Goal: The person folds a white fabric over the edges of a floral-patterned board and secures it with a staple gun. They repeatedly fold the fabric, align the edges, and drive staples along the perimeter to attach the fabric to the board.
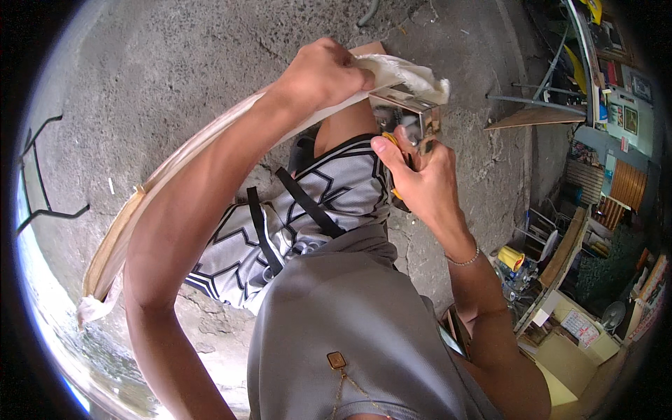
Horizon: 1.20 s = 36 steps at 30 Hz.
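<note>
My left hand (323, 75) is closed over a long white cloth strip (409, 75). The strip's frayed end sticks out past my fingers, and its length trails back beside my left forearm to the far left, where its edge looks yellowish. My right hand (427, 180) is wrapped round a tool with yellow-and-black handles (390, 140); its working end is hidden, so I cannot tell its exact kind. Just beyond those fingers, under the cloth end, is a shiny rectangular metal piece (428, 115). How it is held is hidden.
Rough, cracked concrete floor (189, 63) surrounds my legs. Bent black metal bars (43, 171) stand at the left. On the right are a board on metal legs (535, 115), a yellow can (511, 257), a fan (613, 316) and a cluttered wooden bench (563, 248).
</note>
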Tool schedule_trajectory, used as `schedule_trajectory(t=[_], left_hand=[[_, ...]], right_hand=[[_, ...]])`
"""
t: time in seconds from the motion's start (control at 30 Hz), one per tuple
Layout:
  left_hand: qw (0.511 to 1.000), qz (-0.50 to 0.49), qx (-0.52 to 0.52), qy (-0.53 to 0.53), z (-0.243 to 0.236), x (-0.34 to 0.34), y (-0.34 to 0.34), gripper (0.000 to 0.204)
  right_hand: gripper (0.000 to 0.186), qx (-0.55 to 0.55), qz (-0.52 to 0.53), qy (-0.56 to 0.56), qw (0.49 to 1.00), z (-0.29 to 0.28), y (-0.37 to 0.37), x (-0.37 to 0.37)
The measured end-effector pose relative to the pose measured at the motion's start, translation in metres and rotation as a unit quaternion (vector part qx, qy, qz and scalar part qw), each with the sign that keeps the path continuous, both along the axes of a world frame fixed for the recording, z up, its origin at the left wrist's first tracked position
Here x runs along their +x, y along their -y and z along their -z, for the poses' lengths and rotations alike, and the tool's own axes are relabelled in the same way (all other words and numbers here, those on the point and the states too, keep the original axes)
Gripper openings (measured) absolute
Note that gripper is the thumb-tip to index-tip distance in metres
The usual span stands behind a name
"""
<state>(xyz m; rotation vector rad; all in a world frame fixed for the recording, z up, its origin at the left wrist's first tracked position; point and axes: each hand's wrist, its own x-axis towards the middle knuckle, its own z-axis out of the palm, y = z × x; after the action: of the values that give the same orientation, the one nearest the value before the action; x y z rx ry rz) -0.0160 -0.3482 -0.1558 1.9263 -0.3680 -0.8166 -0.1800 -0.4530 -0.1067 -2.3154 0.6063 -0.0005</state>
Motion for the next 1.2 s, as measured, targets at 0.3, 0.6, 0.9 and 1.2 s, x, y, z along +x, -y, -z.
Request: schedule_trajectory(t=[0.3, 0.6, 0.9, 1.2], left_hand=[[0.999, 0.023, -0.012, -0.045, 0.012, 0.020, 0.003, 0.063], [0.999, 0.041, 0.001, -0.015, -0.007, 0.029, -0.002, 0.054], [0.998, 0.020, 0.020, 0.064, -0.003, 0.061, -0.005, 0.051], [0.995, 0.048, 0.013, 0.085, 0.002, 0.078, -0.021, 0.058]], right_hand=[[0.026, 0.075, 0.013, -0.007, 0.997, -0.089, 0.037, -0.007], [0.044, -0.385, -0.172, 0.336, 0.842, -0.161, 0.077, 0.182], [0.058, -0.398, -0.267, 0.226, 0.848, -0.127, 0.093, 0.296], [0.030, -0.217, -0.386, 0.435, 0.784, -0.052, 0.051, 0.193]])
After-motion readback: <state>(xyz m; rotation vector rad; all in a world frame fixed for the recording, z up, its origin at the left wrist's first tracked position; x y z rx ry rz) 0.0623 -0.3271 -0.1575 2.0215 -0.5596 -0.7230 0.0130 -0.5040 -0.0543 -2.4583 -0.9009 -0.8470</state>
